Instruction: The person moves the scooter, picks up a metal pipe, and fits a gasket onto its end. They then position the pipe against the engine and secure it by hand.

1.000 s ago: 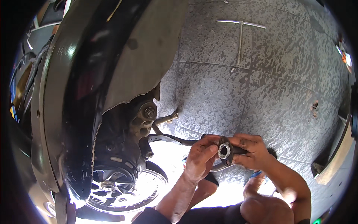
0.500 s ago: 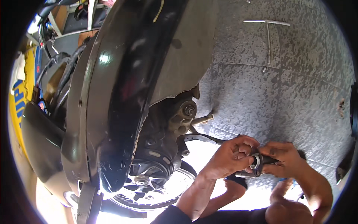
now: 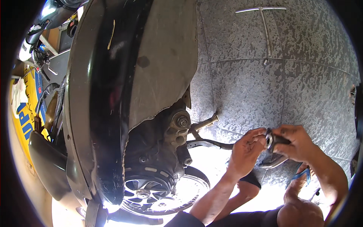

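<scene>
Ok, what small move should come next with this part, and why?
Perhaps turn the dark part so its shiny rim faces you more. Your right hand grips it, but the rim shows nearly edge-on, leaving little of its inside visible. Your left hand, close by the rim, could steady it.

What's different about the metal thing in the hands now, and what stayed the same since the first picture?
The dark metal part has turned: its shiny ring end faced the camera, and now it points more left, almost edge-on. The whole view shifted too. The right hand kept its grip; the left hand stayed beside the ring. The T-shaped tool still lies on the floor.
</scene>
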`<state>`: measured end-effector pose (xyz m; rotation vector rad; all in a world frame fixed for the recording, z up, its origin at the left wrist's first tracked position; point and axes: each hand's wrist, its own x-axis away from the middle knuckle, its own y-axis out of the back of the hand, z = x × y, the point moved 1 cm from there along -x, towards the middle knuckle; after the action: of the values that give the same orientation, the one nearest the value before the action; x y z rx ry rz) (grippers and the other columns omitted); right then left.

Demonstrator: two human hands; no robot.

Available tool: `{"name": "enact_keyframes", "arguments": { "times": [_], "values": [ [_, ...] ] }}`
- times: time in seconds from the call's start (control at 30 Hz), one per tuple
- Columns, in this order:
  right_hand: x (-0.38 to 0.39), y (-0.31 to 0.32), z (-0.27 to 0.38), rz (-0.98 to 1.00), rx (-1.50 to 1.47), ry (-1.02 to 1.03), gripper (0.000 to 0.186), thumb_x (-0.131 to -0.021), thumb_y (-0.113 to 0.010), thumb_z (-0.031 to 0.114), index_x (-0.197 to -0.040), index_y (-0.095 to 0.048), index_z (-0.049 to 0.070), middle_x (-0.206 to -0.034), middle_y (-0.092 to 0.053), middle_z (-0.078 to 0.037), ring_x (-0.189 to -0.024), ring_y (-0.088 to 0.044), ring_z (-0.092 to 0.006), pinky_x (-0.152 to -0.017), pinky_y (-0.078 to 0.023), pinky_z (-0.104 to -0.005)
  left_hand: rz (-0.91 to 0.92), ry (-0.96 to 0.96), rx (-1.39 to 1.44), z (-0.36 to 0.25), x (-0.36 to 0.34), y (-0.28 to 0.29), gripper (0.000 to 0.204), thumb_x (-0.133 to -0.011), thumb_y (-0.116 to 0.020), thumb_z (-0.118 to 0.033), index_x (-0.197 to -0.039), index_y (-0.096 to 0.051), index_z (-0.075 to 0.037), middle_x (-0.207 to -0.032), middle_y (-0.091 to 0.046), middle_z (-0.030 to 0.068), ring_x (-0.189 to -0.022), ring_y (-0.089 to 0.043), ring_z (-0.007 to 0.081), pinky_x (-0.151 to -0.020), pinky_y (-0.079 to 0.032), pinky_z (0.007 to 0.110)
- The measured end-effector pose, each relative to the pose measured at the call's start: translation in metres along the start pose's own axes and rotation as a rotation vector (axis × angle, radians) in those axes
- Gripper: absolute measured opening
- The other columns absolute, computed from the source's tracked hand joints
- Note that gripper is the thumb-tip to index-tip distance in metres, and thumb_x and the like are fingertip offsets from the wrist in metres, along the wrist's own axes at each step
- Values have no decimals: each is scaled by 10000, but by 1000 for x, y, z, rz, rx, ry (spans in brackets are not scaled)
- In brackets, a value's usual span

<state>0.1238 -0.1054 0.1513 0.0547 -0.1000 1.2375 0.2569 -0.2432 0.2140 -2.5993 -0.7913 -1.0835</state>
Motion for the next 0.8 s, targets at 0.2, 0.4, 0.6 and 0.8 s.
{"name": "enact_keyframes", "arguments": {
  "times": [0.2, 0.4, 0.6, 0.8],
  "values": [
    [-7, -3, -42, -95, -246, -240, 445, -835, -742, 272, -1136, -624, -34, -948, -657, -123, -843, -638, -174, -745, -514, -302, -136, -363, -329, 34, -19, -30, 453, -928, -627, -136, -1299, -483, 82, -1235, -569, 168, -1125, -571, 225, -967, -458, 329],
    [-18, 15, -52, -113, -42, -210, 362, -898, -657, 224, -1141, -606, -40, -978, -620, -138, -917, -605, -243, -804, -484, -335, -257, -548, -597, 37, -50, -43, 375, -879, -670, -105, -1216, -575, 29, -1129, -554, 194, -985, -619, 276, -812, -532, 339],
    [-29, 40, -39, -4, 368, -170, 285, -859, -667, 143, -1080, -644, -36, -960, -607, -172, -939, -592, -345, -808, -479, -407, -232, -576, -655, 53, -71, -40, 312, -913, -642, -140, -1173, -590, 26, -1039, -541, 167, -878, -606, 249, -687, -532, 336],
    [-44, 46, -20, -157, 558, -206, 191, -859, -647, 102, -974, -675, -48, -914, -628, -184, -845, -633, -343, -768, -494, -408, -274, -583, -738, 61, -87, -26, 286, -932, -611, -147, -1158, -584, 26, -1062, -544, 171, -883, -605, 269, -692, -526, 343]
  ]
}}
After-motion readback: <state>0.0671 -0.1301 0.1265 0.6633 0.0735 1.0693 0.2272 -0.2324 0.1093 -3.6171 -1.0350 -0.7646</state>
